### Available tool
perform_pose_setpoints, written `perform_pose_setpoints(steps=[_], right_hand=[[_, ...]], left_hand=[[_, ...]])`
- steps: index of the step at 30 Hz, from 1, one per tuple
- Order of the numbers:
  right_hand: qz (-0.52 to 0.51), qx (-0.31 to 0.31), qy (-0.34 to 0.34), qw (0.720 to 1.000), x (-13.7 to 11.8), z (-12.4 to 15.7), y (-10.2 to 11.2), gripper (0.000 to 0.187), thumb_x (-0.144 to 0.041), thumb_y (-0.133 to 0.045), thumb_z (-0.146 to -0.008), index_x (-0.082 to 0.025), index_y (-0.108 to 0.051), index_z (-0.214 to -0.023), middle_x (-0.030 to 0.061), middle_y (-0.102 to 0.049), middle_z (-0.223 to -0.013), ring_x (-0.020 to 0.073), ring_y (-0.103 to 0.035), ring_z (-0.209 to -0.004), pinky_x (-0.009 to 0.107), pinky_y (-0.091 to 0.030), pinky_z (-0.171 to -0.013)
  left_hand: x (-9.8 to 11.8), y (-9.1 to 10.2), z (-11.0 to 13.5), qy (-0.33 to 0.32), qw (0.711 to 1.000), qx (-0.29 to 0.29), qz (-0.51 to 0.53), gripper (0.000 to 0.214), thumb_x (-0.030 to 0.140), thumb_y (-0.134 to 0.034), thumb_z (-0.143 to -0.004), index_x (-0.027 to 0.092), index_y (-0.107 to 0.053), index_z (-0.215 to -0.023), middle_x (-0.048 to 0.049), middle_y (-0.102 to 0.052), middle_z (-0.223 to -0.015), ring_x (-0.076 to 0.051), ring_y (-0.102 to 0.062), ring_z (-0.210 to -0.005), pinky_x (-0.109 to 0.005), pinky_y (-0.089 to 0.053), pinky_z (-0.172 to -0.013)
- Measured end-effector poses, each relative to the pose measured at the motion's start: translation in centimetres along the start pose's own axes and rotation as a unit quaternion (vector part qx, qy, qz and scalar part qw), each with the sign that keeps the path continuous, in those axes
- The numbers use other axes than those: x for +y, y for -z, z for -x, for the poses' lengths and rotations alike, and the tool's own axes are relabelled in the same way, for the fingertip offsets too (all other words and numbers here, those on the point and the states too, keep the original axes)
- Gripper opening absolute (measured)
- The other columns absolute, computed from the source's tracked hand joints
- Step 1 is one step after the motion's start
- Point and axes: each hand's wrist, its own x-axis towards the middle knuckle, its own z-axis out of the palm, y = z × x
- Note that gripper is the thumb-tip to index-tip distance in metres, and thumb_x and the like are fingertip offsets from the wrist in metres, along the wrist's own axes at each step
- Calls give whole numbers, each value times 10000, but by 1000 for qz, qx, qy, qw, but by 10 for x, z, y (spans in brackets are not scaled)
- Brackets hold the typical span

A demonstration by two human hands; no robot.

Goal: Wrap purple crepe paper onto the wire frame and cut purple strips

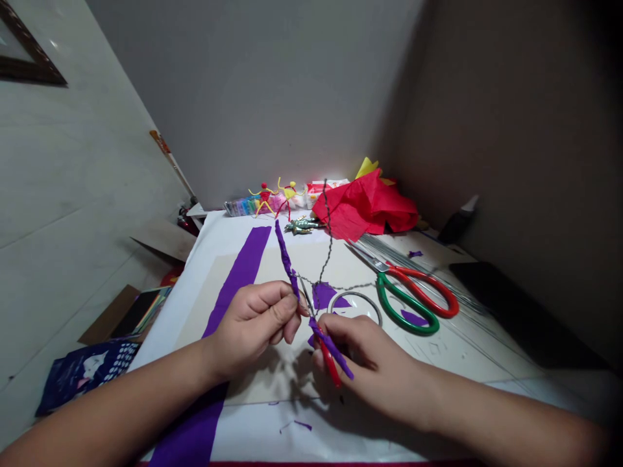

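A figure of twisted dark wire point(327, 240) stands between my hands, with some limbs bare and others wrapped in purple crepe paper. Thumb and fingers of my left hand point(265, 314) pinch the base of an upright purple-wrapped limb point(283, 250). My right hand point(377, 357) is closed around small red-handled scissors point(329, 363), their thin metal tip pointing up beside my left fingertips. Another purple-wrapped limb point(341, 355) slants down across the right fingers. Whether the blades touch the paper is hard to make out. Left of the hands lies a long purple paper strip point(243, 259).
Large scissors with red and green handles point(411, 318) lie on the right, near loose straight wires point(467, 324). A tape roll point(377, 308) and purple scraps point(324, 295) sit behind my right hand. Red paper point(367, 204) and two small wire figures point(264, 198) are at the back.
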Motion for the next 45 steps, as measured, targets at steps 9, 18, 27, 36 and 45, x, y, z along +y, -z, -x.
perform_pose_setpoints(steps=[9, 18, 27, 36, 45], right_hand=[[15, 21, 22, 999, -3, 5, 2, 139, -273, -466, -869, -174, -528, -794, -27, -503, -636, 91, -430, -574, 201, -336, -527], [0, 5, 27, 1000, -2, 6, 0, 169, -285, -479, -860, -179, -470, -728, -32, -490, -620, 87, -424, -556, 192, -330, -508], [-8, 10, 23, 1000, -5, 4, 0, 152, -190, -442, -854, -178, -465, -704, -30, -482, -628, 89, -428, -574, 188, -353, -538], [13, 18, 22, 1000, 3, 4, -2, 194, -234, -432, -873, -181, -442, -687, -39, -438, -599, 85, -378, -554, 181, -317, -501], [-180, 88, -19, 980, 7, -8, 4, 328, -435, -466, -874, -165, -448, -689, -48, -403, -571, 68, -345, -507, 192, -290, -471]], left_hand=[[9, 1, 0, -87, 979, -42, -179, 356, 273, -423, -909, 133, -548, -608, 12, -508, -524, -55, -353, -422, -185, -270, -416], [10, 0, 0, -117, 969, -22, -216, 362, 271, -414, -909, 142, -534, -593, 7, -514, -526, -61, -372, -425, -181, -292, -420], [9, -1, -1, -137, 964, -12, -228, 363, 260, -414, -907, 148, -506, -575, 21, -482, -508, -62, -380, -430, -179, -307, -432], [8, 0, -1, -131, 965, -10, -225, 381, 283, -415, -907, 151, -499, -560, 13, -482, -513, -66, -388, -440, -182, -310, -437], [0, 2, 0, 25, 999, -36, 1, 279, 389, -478, -879, 140, -547, -771, 36, -484, -513, -48, -312, -402, -176, -207, -384]])
